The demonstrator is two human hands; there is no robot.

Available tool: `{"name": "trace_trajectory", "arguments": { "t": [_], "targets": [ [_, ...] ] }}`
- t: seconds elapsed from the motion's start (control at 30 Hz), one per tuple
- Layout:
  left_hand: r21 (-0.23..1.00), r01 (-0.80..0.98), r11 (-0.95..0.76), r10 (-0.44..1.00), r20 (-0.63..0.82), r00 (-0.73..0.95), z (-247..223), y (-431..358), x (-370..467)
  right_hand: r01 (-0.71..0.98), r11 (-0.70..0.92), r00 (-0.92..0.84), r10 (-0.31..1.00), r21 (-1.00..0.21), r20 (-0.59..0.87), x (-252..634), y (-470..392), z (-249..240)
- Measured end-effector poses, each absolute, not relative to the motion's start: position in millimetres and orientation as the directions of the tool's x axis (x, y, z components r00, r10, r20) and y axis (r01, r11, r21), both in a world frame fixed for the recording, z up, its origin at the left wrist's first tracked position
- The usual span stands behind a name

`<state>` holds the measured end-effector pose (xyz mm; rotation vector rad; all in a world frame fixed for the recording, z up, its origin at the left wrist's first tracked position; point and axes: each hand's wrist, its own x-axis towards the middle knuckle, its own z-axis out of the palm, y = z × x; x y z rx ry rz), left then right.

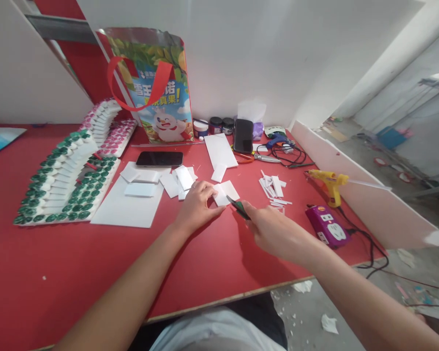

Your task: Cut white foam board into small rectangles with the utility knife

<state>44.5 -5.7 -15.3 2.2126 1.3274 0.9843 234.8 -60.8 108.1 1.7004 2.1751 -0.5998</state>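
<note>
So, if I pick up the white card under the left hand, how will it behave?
The white card looks small and thin, so probably light. Its straight edges suggest it may stay fairly stiff. Lying flat on the table, it seems unlikely to roll.

matt card pc [228, 190], smooth tabletop [205, 265] w/ soft sheen, glossy phone [159, 159], plastic glue gun [331, 182], metal scissor blades [268, 159]

A pale top [215, 334] (creased) meets dark trousers [269, 317].

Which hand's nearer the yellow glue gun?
Right. The right hand, gripping a cutter, is left of the glue gun; the left hand is farther left, at a white piece.
</note>
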Motion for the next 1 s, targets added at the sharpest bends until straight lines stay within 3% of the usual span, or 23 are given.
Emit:
{"name": "trace_trajectory", "arguments": {
  "t": [0.3, 0.43, 0.53, 0.63, 0.7, 0.8, 0.9, 1.0],
  "targets": [
    [0.619, 0.603, -0.504, 0.862, 0.407, 0.302, -20, -5, 44, 0.983, 0.114, -0.176, 0.818, -0.145, -0.547, 239, -91, 106],
    [0.644, 0.578, -0.501, 0.865, 0.393, 0.312, -17, -5, 42, 0.936, 0.023, -0.206, 0.846, -0.352, -0.492, 260, -97, 99],
    [0.686, 0.538, -0.490, 0.872, 0.374, 0.316, -12, -7, 39, 0.855, 0.003, -0.187, 0.935, -0.518, -0.302, 277, -96, 95],
    [0.736, 0.497, -0.460, 0.887, 0.353, 0.298, -5, -10, 37, 0.754, -0.060, -0.047, 0.988, -0.655, -0.144, 280, -85, 88],
    [0.768, 0.462, -0.444, 0.894, 0.348, 0.281, 0, -13, 35, 0.591, -0.187, 0.069, 0.981, -0.785, -0.181, 275, -73, 80],
    [0.818, 0.395, -0.419, 0.907, 0.360, 0.217, 4, -16, 35, 0.181, -0.369, 0.127, 0.928, -0.912, -0.351, 260, -53, 65],
    [0.851, 0.332, -0.407, 0.913, 0.374, 0.163, 6, -19, 37, -0.202, -0.499, -0.001, 0.861, -0.843, -0.509, 246, -40, 50],
    [0.849, 0.285, -0.444, 0.896, 0.418, 0.152, 7, -21, 38, -0.411, -0.556, -0.153, 0.823, -0.722, -0.547, 236, -33, 43]
  ]
}}
